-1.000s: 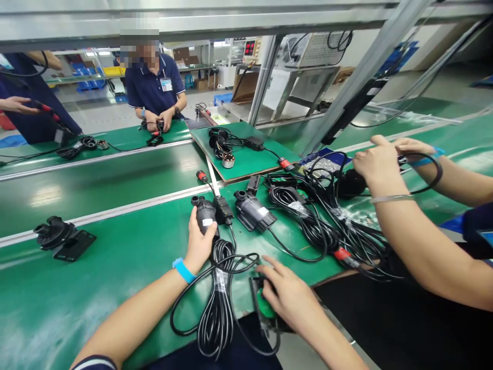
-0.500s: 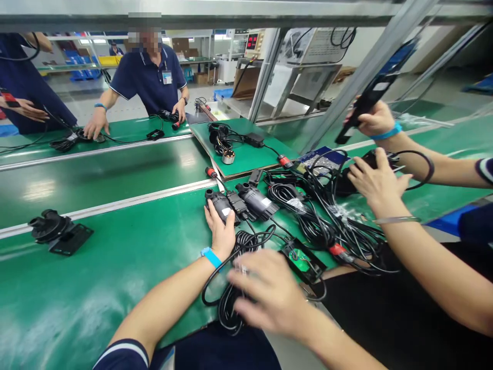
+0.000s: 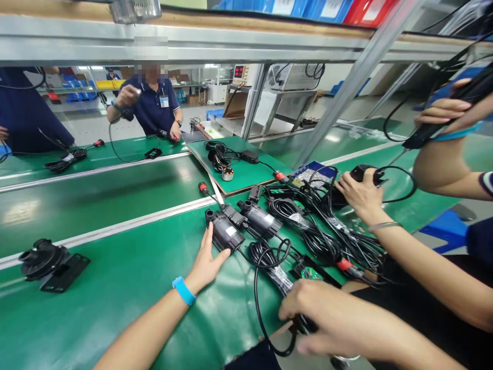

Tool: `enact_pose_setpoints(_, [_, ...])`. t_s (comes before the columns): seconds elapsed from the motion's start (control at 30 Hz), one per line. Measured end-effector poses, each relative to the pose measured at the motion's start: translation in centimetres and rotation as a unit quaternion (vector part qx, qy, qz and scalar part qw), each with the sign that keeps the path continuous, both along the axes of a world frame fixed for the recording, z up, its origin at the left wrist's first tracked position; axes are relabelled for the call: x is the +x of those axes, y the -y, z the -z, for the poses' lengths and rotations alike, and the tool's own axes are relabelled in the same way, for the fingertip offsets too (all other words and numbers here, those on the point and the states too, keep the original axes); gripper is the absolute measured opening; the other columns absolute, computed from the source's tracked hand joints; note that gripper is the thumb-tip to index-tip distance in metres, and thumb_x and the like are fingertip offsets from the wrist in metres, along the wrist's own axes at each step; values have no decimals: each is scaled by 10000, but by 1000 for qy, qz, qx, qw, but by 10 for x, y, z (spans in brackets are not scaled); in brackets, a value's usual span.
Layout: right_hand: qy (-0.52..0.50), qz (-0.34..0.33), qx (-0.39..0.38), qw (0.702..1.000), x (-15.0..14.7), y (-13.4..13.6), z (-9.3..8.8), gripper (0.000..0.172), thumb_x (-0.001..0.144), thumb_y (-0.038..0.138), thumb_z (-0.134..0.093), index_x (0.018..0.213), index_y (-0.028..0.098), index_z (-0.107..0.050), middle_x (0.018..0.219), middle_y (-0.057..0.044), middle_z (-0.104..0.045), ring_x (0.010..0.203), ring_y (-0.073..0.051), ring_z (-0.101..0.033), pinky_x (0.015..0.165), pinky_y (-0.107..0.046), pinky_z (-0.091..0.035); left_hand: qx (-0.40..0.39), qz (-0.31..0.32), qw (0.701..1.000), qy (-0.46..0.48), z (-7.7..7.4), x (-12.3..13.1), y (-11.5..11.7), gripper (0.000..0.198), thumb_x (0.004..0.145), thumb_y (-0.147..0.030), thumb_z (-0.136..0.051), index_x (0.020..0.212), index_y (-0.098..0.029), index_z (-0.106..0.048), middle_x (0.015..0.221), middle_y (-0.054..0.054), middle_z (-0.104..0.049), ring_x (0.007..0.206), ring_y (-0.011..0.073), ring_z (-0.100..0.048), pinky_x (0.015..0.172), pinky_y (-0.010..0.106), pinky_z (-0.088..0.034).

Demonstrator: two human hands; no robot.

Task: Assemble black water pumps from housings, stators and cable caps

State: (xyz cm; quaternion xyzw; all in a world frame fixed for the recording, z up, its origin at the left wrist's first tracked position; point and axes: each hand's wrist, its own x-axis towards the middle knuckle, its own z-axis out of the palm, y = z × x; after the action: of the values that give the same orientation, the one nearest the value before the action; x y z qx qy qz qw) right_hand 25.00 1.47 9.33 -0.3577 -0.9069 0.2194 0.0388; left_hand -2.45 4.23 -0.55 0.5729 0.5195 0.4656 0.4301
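Observation:
My left hand (image 3: 206,264) lies on the green belt with fingers stretched out, its fingertips and thumb touching the near end of a black pump (image 3: 225,232). A black cable (image 3: 269,257) runs from the pump in a coil toward the front edge. There my right hand (image 3: 319,316) is curled around the bundled part of that cable. A second black pump (image 3: 260,218) lies just right of the first. A small green board in a black holder (image 3: 308,272) shows partly above my right hand.
A co-worker's hand (image 3: 360,194) on my right rests on a black part amid tangled cables (image 3: 335,236); their other hand (image 3: 442,115) holds a black tool. A black bracket part (image 3: 50,263) sits at left. A green board (image 3: 246,164) carries more parts. Another person works across the belt.
The pump now lies flat and my left hand has loosened from gripping it to touching it. My right hand moved right along the cable to the front edge. The co-worker raised the tool.

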Motion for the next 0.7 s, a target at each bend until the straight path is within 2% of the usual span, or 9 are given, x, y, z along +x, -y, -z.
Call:
enact_pose_setpoints(0.03, [-15, 1, -5, 1000, -6, -20, -17, 154, 892, 367, -630, 814, 292, -739, 705, 23, -705, 633, -182, -670, 648, -303, -549, -2, 0, 1000, 9, 1, 1, 1, 879, 893, -480, -671, 1609, -294, -196, 1694, 85, -197, 1556, 276, -218, 1256, 476, -272])
enact_pose_setpoints(0.1, [-67, 16, -54, 996, -23, -75, -49, 234, 948, 427, -589, 950, 255, -748, 881, -6, -747, 788, -194, -700, 730, -292, -548, -1, -25, 999, 22, 3, 0, 3, 766, 913, -500, -631, 1565, -278, -295, 1651, 111, -302, 1515, 277, -327, 1215, 465, -358])
enact_pose_setpoints(0.13, [-86, 66, -18, 994, -32, -108, -60, 264, 942, 445, -597, 1003, 230, -737, 918, -22, -750, 825, -204, -697, 768, -299, -544, 2, -57, 998, 24, 3, -1, 3, 680, 927, -518, -598, 1512, -258, -369, 1595, 135, -388, 1469, 282, -405, 1174, 464, -415])
enact_pose_setpoints(0.2, [-72, 164, 37, 983, -48, -178, -70, 305, 925, 404, -641, 1139, 193, -692, 996, -41, -749, 909, -207, -691, 841, -296, -533, 12, -126, 992, 14, -2, -9, -2, 530, 957, -548, -516, 1373, -222, -467, 1440, 170, -518, 1356, 293, -524, 1087, 479, -489])
enact_pose_setpoints(0.3, [-41, 252, 78, 964, -58, -273, -61, 339, 921, 309, -669, 1226, 163, -650, 1181, -106, -706, 1092, -232, -649, 988, -326, -474, 40, -173, 984, -19, -24, -26, -30, 450, 965, -564, -484, 1268, -232, -478, 1312, 154, -559, 1245, 293, -576, 1041, 506, -489])
enact_pose_setpoints(0.4, [-17, 343, 106, 933, -51, -341, -44, 523, 940, 355, -671, 1400, 154, -524, 1400, -167, -563, 1275, -300, -543, 1078, -442, -419, 80, -157, 981, -75, -60, -37, -85, 511, 918, -556, -582, 1317, -259, -468, 1312, 125, -539, 1215, 275, -576, 1048, 479, -470])
enact_pose_setpoints(0.53, [4, 438, 92, 894, -31, -396, -25, 758, 951, 470, -663, 1549, 158, -316, 1501, -214, -436, 1341, -377, -477, 1084, -584, -400, 96, -105, 974, -176, -96, -26, -176, 674, 844, -543, -683, 1415, -258, -466, 1261, 139, -543, 1149, 295, -608, 1013, 479, -484])
enact_pose_setpoints(0.6, [8, 463, 75, 883, -24, -415, -16, 810, 943, 479, -677, 1570, 162, -275, 1499, -220, -438, 1336, -389, -482, 1090, -610, -393, 94, -81, 966, -228, -103, -11, -217, 729, 831, -550, -695, 1457, -268, -451, 1225, 142, -564, 1154, 318, -614, 1006, 487, -484])
enact_pose_setpoints(0.7, [-2, 461, 60, 885, -19, -435, -2, 731, 963, 426, -669, 1558, 185, -318, 1434, -183, -514, 1270, -358, -548, 1075, -609, -422, 89, -54, 950, -295, -99, 12, -263, 824, 779, -586, -738, 1486, -298, -429, 1266, 148, -555, 1208, 358, -601, 1015, 486, -479])
